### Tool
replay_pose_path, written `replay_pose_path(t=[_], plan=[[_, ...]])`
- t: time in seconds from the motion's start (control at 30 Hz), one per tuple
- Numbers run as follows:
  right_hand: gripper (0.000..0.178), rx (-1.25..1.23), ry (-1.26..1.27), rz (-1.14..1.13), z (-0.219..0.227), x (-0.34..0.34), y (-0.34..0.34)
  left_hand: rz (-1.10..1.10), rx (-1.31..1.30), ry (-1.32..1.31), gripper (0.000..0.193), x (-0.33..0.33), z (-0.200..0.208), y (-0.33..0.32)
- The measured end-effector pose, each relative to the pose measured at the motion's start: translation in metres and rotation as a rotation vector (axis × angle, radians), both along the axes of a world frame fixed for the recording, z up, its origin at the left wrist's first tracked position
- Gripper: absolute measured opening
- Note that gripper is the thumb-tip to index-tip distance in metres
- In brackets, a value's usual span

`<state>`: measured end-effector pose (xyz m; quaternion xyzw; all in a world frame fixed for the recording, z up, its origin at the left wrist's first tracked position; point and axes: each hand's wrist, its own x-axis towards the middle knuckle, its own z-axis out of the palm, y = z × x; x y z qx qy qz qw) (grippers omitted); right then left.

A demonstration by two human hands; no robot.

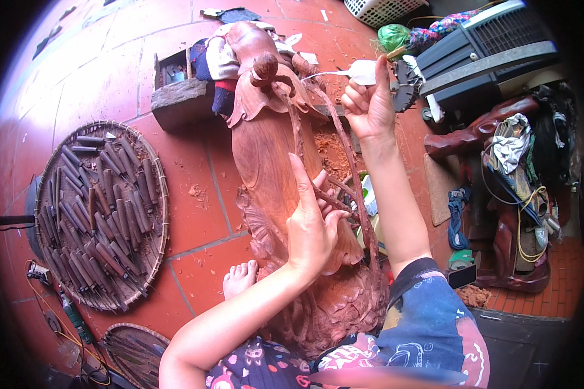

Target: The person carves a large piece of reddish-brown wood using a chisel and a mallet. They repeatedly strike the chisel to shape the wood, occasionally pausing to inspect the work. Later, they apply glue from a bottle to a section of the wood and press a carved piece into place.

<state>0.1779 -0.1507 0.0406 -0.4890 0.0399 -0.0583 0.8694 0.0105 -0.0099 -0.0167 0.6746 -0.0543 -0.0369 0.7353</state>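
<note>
A large brown wood carving [259, 152] lies lengthwise before me, with smooth robe-like folds and a rough carved base [344, 301]. Slender carved stems rise along its right side, one ending in a round bud [266, 67]. My right hand [370, 107] is raised beside the top of the curved stem [339, 129], closed on the end of a white strip [362, 72]. The strip narrows toward that stem's upper end. Lower down, my left hand [311, 227] is around the thin stems at the middle, index finger stretched upward; its grip is partly hidden.
At left, a round woven tray [159, 259] holds many wooden-handled tools; a second tray [113, 327] and a green power tool [74, 318] sit below. A wooden block [182, 104] and cloths are near the carving's top. Grey machine casing [483, 52] and dark red carved wood [480, 129] stand right.
</note>
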Motion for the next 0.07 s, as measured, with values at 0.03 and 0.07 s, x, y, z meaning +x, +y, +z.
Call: replay_pose_path(t=[0.03,0.07], plan=[[0.049,-0.031,-0.007,-0.048,0.001,0.0022,0.0037,-0.002,-0.007,0.003,0.111,0.0001,0.0004,-0.0003],[0.05,-0.062,-0.013,-0.096,0.0012,0.0047,0.0078,-0.005,-0.015,0.006,0.111,0.0003,0.0006,-0.0006]])
